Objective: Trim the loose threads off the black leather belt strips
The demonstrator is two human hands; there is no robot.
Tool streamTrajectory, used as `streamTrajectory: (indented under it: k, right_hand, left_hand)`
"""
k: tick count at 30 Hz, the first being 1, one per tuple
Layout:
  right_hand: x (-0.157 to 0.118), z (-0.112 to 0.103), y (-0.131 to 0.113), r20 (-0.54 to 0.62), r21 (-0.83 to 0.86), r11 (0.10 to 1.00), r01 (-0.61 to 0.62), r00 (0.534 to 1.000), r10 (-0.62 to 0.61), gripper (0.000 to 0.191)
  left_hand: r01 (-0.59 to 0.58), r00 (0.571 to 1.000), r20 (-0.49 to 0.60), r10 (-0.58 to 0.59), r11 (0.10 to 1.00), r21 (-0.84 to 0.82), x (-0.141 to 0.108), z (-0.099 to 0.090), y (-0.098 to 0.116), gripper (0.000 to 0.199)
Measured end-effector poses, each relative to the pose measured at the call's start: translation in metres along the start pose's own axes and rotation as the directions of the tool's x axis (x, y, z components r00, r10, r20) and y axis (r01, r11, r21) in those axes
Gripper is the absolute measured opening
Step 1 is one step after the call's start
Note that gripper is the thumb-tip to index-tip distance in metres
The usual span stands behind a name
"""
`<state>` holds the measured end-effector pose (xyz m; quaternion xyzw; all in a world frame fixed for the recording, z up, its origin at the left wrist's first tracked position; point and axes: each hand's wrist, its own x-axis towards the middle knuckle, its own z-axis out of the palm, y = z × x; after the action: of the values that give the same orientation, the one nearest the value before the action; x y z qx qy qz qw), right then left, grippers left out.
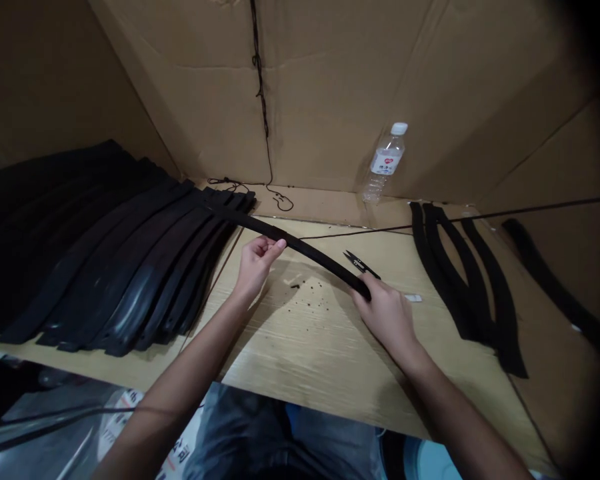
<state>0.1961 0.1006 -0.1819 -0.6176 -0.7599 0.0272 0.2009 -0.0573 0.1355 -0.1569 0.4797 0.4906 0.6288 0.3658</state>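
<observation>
A long, slightly curved black strip (pixel 320 256) slants down to the right across the middle, raised above the table. My left hand (pixel 257 263) pinches it near its middle, thumb on top. At the lower right end, my right hand (pixel 386 310) wraps its fingers around the strip. Small black thread snips (pixel 361 264) show just beyond my right hand; I cannot tell whether it touches them. A thin black cord (pixel 360 233) runs from near the strip at my left hand to the right edge. The strip's far end overlaps the dark pile on the left and is hard to make out.
Many similar black strips (pixel 130 267) lie heaped on the left of the table (pixel 290 360). Several more strips (pixel 460 273) lie at the right. A clear bottle (pixel 386 160) stands against the cardboard wall (pixel 325 100), where a knotted cord (pixel 260 80) hangs. Dark crumbs dot the tabletop.
</observation>
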Motion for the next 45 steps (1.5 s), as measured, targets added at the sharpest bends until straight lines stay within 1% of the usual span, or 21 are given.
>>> streamTrajectory:
  k: [2,3,5,7,9,12,14,16,19,21,23,25,28,30,33,38,40,43,45]
  right_hand:
    - [0.001,0.000,0.001,0.070,0.175,0.985,0.002,0.997,-0.015,0.021]
    - [0.000,0.000,0.001,0.122,0.290,0.957,0.001,0.992,-0.038,0.022]
    - [-0.001,0.000,-0.002,0.238,0.533,0.846,-0.032,0.965,-0.114,0.024]
    - [-0.003,-0.001,-0.005,0.320,0.709,0.698,-0.098,0.927,-0.195,0.026]
    - [-0.006,-0.004,-0.008,0.376,0.786,0.593,-0.175,0.896,-0.235,0.029]
    - [-0.010,-0.006,-0.009,0.468,0.814,0.492,-0.309,0.851,-0.240,0.032]
    - [-0.012,-0.007,-0.008,0.516,0.815,0.435,-0.382,0.820,-0.247,0.035]
    - [-0.012,-0.005,-0.007,0.534,0.816,0.408,-0.408,0.804,-0.262,0.038]
    - [-0.011,0.000,-0.006,0.535,0.804,0.443,-0.396,0.807,-0.250,0.038]
    - [-0.010,0.003,-0.005,0.504,0.793,0.496,-0.353,0.838,-0.209,0.038]
    - [-0.008,0.006,-0.003,0.432,0.778,0.569,-0.268,0.885,-0.172,0.035]
    - [-0.007,0.007,-0.001,0.347,0.737,0.657,-0.160,0.924,-0.164,0.031]
    - [-0.004,0.009,0.003,0.243,0.621,0.783,-0.018,0.955,-0.171,0.028]
    - [-0.003,0.010,0.007,0.180,0.535,0.844,0.050,0.969,-0.171,0.029]
    - [-0.003,0.012,0.010,0.091,0.412,0.903,0.119,0.981,-0.171,0.032]
    - [-0.003,0.013,0.014,-0.062,0.243,0.947,0.210,0.978,-0.201,0.032]
    - [-0.004,0.012,0.014,-0.106,0.158,0.961,0.225,0.972,-0.210,0.033]
    - [-0.004,0.009,0.014,-0.138,0.034,0.974,0.222,0.967,-0.216,0.035]
    - [-0.004,0.007,0.012,-0.172,0.029,0.974,0.224,0.961,-0.216,0.035]
  left_hand:
    - [0.004,1.000,0.019,-0.003,0.999,-0.035,0.002,-0.001,-0.002,0.042]
    - [0.003,1.000,0.029,-0.001,0.999,-0.052,0.003,-0.002,-0.002,0.041]
    - [0.001,0.999,0.040,0.003,0.995,-0.097,0.004,-0.004,-0.002,0.039]
    - [0.014,0.999,0.036,-0.008,0.989,-0.145,0.005,-0.006,0.000,0.035]
    - [0.034,0.999,0.018,-0.031,0.982,-0.186,0.005,-0.007,0.001,0.032]
    - [0.041,0.999,0.000,-0.042,0.976,-0.215,0.005,-0.007,0.000,0.031]
    - [0.025,1.000,-0.002,-0.026,0.977,-0.212,0.005,-0.007,-0.001,0.033]
    - [0.009,1.000,-0.007,-0.010,0.979,-0.204,0.005,-0.007,-0.002,0.035]
    - [0.012,1.000,-0.026,-0.017,0.981,-0.192,0.004,-0.007,0.000,0.036]
    - [0.021,0.999,-0.043,-0.030,0.982,-0.185,0.003,-0.006,0.001,0.037]
    - [0.030,0.998,-0.055,-0.040,0.983,-0.182,0.002,-0.004,0.001,0.039]
    - [0.036,0.997,-0.062,-0.047,0.983,-0.181,0.002,-0.003,-0.001,0.044]
    - [0.055,0.995,-0.066,-0.069,0.982,-0.183,0.002,-0.002,-0.006,0.047]
    - [0.077,0.995,-0.055,-0.089,0.979,-0.190,0.002,-0.002,-0.008,0.047]
    - [0.122,0.991,-0.028,-0.132,0.967,-0.225,0.003,-0.001,-0.011,0.046]
    - [0.241,0.969,0.034,-0.243,0.918,-0.313,0.005,-0.002,-0.015,0.038]
    - [0.269,0.963,0.067,-0.262,0.903,-0.334,0.006,-0.003,-0.016,0.038]
    - [0.304,0.953,0.107,-0.285,0.882,-0.361,0.005,-0.003,-0.015,0.041]
    - [0.330,0.944,0.129,-0.304,0.857,-0.395,0.005,-0.002,-0.014,0.042]
